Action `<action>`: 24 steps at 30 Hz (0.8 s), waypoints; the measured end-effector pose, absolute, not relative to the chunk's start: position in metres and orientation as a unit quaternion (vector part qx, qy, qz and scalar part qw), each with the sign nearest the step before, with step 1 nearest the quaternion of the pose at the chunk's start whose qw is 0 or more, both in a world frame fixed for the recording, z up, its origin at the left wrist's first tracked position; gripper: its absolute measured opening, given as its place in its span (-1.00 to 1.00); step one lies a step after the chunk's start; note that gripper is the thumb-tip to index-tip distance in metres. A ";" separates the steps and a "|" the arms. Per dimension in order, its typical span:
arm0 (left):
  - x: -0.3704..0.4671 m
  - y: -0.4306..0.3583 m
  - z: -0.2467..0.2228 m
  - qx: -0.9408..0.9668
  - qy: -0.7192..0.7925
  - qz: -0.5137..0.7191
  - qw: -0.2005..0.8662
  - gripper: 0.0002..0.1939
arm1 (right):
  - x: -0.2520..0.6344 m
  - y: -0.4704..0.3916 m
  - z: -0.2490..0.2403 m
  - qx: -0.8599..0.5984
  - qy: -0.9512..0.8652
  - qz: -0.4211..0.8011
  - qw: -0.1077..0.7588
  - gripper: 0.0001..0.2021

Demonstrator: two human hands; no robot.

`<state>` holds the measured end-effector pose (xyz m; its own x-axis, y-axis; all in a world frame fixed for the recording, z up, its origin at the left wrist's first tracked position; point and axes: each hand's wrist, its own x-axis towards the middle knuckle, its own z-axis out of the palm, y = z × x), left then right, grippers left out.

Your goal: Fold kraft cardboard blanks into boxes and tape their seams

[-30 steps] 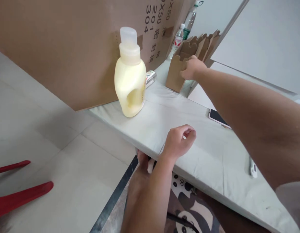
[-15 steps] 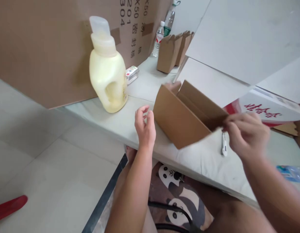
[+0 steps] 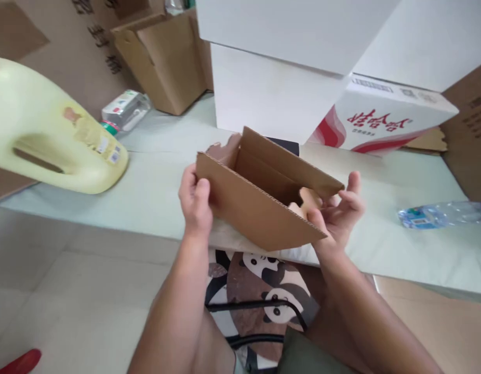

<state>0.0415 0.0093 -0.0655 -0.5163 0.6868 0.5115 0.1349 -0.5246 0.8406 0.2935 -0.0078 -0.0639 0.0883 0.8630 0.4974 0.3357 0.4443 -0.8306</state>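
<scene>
A small brown cardboard box (image 3: 259, 208), open at the top, is tilted between my two hands above the front of the table. My left hand (image 3: 197, 202) grips its left end, thumb on the near face and fingers behind the corner. At the right end, my right hand (image 3: 336, 218) has its thumb at the near edge by a notched end flap (image 3: 309, 200). Its fingers curl up beside the far panel. Part of the fingers is hidden behind the cardboard.
Left stands a yellow detergent jug (image 3: 80, 140), with a clear plastic bottle (image 3: 127, 111) lying behind it. Similar folded boxes (image 3: 170, 62) stand at the back. White cartons (image 3: 259, 93) block the far side; a crushed plastic bottle (image 3: 439, 214) lies right.
My left hand has come onto the box's left end. My right hand has moved from the far panel's corner to the end flap. The view has swung right and closer.
</scene>
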 end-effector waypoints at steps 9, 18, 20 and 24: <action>0.051 0.013 -0.058 0.483 0.412 0.763 0.127 -0.70 | 0.299 -0.010 -0.071 -0.452 -0.541 0.456 0.543 -0.32; 0.053 0.003 -0.048 0.458 0.492 0.719 0.175 -0.60 | 0.302 -0.008 -0.070 -0.384 -0.568 0.431 0.586 -0.77; 0.050 0.004 -0.051 0.448 0.517 0.706 0.184 -0.53 | 0.301 -0.006 -0.073 -0.367 -0.590 0.396 0.600 -0.81; 0.047 0.005 -0.055 0.455 0.519 0.701 0.179 -0.47 | 0.302 -0.004 -0.080 -0.325 -0.603 0.395 0.613 -0.69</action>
<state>0.0470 0.0048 -0.0549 -0.5219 0.7233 0.4522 0.2207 -0.3976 0.8906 0.3017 -0.0037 -0.0801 -0.0376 0.8755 0.4818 -0.0917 0.4771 -0.8741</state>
